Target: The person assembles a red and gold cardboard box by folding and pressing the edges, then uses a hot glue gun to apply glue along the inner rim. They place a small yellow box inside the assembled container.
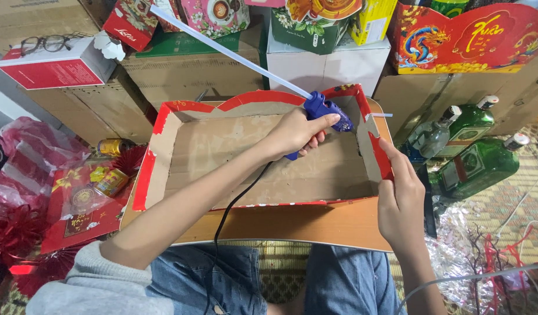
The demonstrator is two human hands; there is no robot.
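Looking down from the head camera, I see at six o'clock my knees in blue jeans (pixel 339 280) and a black cable (pixel 234 204) running up between them. A little farther, an orange board (pixel 315 224) rests across my lap, and a shallow cardboard tray (pixel 222 151) with red edges sits on it. My right hand (pixel 400 201), at four o'clock, pinches the right wall of the tray between thumb and fingers, which are closed on the wall. My left hand (pixel 295 134), reaching across from seven o'clock, is wrapped firmly around a blue glue gun (pixel 324 111), with its nozzle pointing toward the tray's far right corner. A long white glue stick (pixel 222 49) comes out of the gun toward eleven o'clock. Farther, at two o'clock, green glass bottles (pixel 479 157) lie on the mat. At ten o'clock, eyeglasses (pixel 44 44) lie on a red and white box (pixel 53 67).
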